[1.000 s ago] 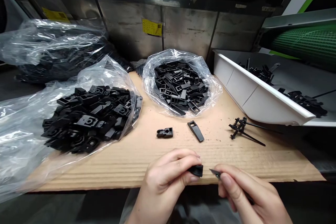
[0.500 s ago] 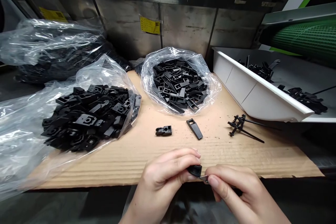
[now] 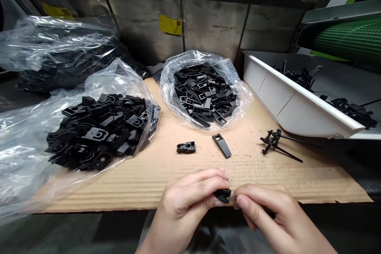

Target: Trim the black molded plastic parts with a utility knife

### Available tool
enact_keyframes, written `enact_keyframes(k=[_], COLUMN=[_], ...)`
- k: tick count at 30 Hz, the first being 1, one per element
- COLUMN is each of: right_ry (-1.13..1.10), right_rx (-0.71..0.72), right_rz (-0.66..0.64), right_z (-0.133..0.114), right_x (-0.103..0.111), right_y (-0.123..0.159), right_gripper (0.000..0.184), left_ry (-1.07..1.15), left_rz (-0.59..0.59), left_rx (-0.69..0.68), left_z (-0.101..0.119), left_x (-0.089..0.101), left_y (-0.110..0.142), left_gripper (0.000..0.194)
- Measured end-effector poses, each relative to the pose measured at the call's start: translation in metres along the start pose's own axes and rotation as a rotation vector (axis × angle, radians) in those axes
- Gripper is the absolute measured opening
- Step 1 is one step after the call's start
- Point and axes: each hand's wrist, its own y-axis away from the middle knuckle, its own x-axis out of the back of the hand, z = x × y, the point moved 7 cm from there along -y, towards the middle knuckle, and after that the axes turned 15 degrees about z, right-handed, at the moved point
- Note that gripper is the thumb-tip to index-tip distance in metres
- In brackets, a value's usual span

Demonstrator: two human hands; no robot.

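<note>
My left hand (image 3: pixel 190 202) pinches a small black plastic clip body (image 3: pixel 222 195) at the near edge of the cardboard sheet (image 3: pixel 154 178). My right hand (image 3: pixel 268 216) is closed on a thin black strip (image 3: pixel 233 199) whose tip meets the clip body. Both hands touch at the fingertips. Further out on the cardboard lie a loose clip body (image 3: pixel 186 147) and a flat slotted strip (image 3: pixel 222 145).
An open plastic bag of black clip bodies (image 3: pixel 101 131) sits at the left, a bag of slotted strips (image 3: pixel 204 93) at centre back, another bag (image 3: pixel 59 59) far left. A white tray (image 3: pixel 297 107) with black sprues stands at right; a loose sprue (image 3: pixel 276 145) lies beside it.
My right hand moved left and brought the strip's tip against the clip body held by my left hand; the gap between the two parts closed.
</note>
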Motion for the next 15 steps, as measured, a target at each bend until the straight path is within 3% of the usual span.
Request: enact_keyframes(k=[3,6,8,11,15], right_ry=[-0.243,-0.357,-0.382,-0.378,-0.152], right_rx=[-0.298,-0.447,-0.443,-0.388,-0.108], right_rz=[-0.276,-0.368,-0.302,-0.061,0.290], right_z=[0.008,0.008,0.009,0.013,0.009], right_x=[-0.012,-0.014,-0.011,0.001,0.018], right_y=[0.005,0.011,0.010,0.008,0.012], right_gripper=[0.038,0.041,0.042,0.037,0.024], left_ry=[-0.012,-0.045,-0.065,-0.119,-0.246], left_rz=[-0.017,0.001,0.009,0.018,0.058], left_rx=[-0.012,-0.046,-0.079,-0.127,-0.256], left_z=[0.002,0.004,0.006,0.004,0.003], left_x=[-0.001,-0.001,0.000,0.000,-0.001], left_y=[0.001,0.001,0.001,0.003,0.012], left_gripper=[0.031,0.030,0.030,0.031,0.035])
